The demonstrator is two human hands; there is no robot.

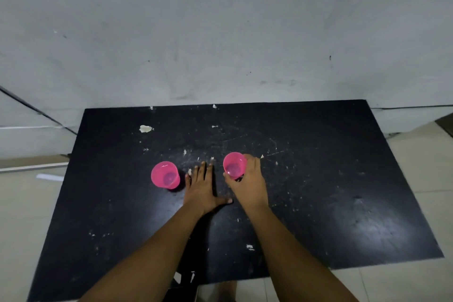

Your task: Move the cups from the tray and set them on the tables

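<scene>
A scuffed grey wall (220, 32) is seen behind a black tabletop (318, 191) flecked with pale chips and scratches; pale floor tiles (22, 216) are visible on both sides. Two pink cups are set upright on the tabletop, well apart from its edges. The left cup (165, 175) stands alone, just beside the left hand (199, 187), not touched by it. The left hand is laid flat on the tabletop, fingers (203, 169) straight and spread, nothing held. The right cup (234, 165) is gripped by the right hand (248, 182), fingers curled round its side from the right, thumb at the near rim. Both cups appear empty. No tray is in view.
</scene>
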